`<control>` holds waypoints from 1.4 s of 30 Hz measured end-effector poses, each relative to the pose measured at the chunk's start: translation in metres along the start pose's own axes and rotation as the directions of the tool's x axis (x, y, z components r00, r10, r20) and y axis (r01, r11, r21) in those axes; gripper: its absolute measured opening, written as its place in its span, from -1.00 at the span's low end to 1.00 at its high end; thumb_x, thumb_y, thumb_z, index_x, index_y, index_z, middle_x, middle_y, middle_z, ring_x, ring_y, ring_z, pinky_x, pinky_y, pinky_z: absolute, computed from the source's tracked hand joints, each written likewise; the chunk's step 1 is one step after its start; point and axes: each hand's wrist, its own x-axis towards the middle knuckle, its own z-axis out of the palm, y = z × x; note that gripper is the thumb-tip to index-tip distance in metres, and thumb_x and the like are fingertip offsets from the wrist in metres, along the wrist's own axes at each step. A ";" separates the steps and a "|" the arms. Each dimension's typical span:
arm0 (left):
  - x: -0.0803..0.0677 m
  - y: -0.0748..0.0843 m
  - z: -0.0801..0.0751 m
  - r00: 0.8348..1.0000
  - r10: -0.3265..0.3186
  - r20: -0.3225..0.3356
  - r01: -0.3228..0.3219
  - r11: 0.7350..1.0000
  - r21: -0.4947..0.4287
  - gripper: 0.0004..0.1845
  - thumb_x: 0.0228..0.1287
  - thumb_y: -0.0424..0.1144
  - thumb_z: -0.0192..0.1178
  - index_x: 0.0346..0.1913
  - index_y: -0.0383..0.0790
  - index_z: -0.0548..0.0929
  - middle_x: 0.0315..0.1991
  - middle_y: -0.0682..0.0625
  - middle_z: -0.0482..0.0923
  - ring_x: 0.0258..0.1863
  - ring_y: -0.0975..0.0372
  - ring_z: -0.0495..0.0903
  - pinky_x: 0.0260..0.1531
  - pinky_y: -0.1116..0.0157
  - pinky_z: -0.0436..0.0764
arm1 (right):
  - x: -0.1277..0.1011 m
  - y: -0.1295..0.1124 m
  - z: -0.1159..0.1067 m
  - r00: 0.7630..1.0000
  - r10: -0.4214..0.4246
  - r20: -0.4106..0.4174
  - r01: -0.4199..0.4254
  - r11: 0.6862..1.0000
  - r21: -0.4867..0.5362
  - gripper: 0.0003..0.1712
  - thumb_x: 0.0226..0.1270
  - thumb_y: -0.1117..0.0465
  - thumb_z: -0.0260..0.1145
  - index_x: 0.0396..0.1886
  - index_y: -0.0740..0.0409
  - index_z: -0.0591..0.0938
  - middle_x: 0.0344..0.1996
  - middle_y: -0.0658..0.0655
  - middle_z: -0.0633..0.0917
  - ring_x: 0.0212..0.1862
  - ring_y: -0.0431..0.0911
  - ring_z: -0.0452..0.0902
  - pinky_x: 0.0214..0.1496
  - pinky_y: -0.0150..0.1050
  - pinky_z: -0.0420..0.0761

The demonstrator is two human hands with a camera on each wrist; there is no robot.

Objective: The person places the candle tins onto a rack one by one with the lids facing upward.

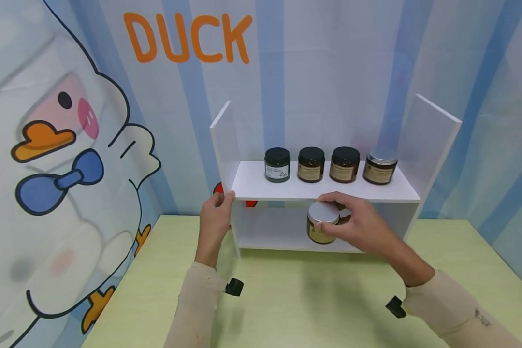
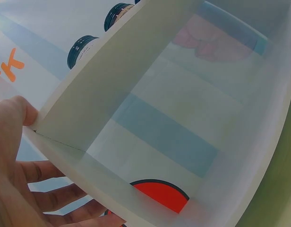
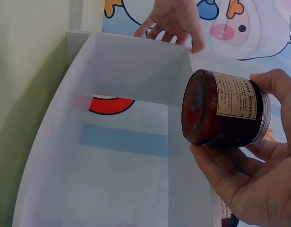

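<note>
Head view: right hand [image 1: 361,220] grip around round amber glass jar [image 1: 322,228], left hand [image 1: 215,217] clasping smooth white shelf panel [image 1: 224,145].

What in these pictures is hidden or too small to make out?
- Head view: the labels on the four jars on the shelf are too small to read.
- Head view: the right hand covers part of the silver-lidded jar.
- Left wrist view: the left hand is cut off by the frame edge.

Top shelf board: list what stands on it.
Four jars stand in a row on the top shelf board: three black-lidded jars and one silver-lidded jar at the right end. The jars hide the board behind them.
</note>
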 end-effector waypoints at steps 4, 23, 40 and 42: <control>0.000 -0.001 0.000 1.000 0.003 0.007 -0.003 1.000 -0.007 -0.51 0.47 0.23 0.04 0.06 -0.12 0.60 0.04 -0.12 0.54 -0.04 0.05 0.46 -0.19 0.08 0.68 | 0.003 -0.003 -0.004 1.000 0.003 -0.013 -0.003 1.000 -0.003 -0.45 0.24 0.00 0.52 0.21 -0.04 0.62 0.08 0.15 0.63 -0.05 0.03 0.57 -0.18 -0.18 0.65; 0.000 -0.003 0.001 1.000 0.024 -0.007 -0.024 1.000 0.003 -0.53 0.47 0.21 0.05 0.02 -0.13 0.61 -0.11 -0.11 0.50 -0.13 0.07 0.46 -0.30 0.18 0.65 | 0.012 -0.008 -0.016 0.996 -0.013 -0.088 0.012 1.000 -0.015 -0.40 0.29 -0.03 0.48 0.29 -0.01 0.59 0.16 0.23 0.61 -0.01 0.09 0.59 -0.18 -0.13 0.63; 0.000 -0.001 0.000 1.000 0.015 -0.002 -0.015 1.000 0.007 -0.51 0.47 0.23 0.04 0.06 -0.12 0.60 -0.03 -0.11 0.53 -0.06 0.06 0.46 -0.26 0.16 0.66 | 0.019 -0.012 -0.023 0.995 0.007 -0.102 -0.008 1.000 -0.015 -0.36 0.31 -0.11 0.44 0.33 -0.05 0.56 0.20 0.16 0.59 -0.09 0.05 0.59 -0.25 -0.13 0.61; 0.000 -0.001 0.000 1.000 0.015 -0.004 -0.015 1.000 0.006 -0.50 0.46 0.24 0.04 0.06 -0.13 0.61 -0.06 -0.10 0.52 -0.07 0.06 0.46 -0.26 0.16 0.65 | 0.020 -0.013 -0.024 0.995 0.004 -0.102 -0.005 1.000 -0.011 -0.37 0.31 -0.11 0.44 0.33 -0.05 0.56 0.21 0.16 0.58 -0.08 0.05 0.59 -0.24 -0.13 0.61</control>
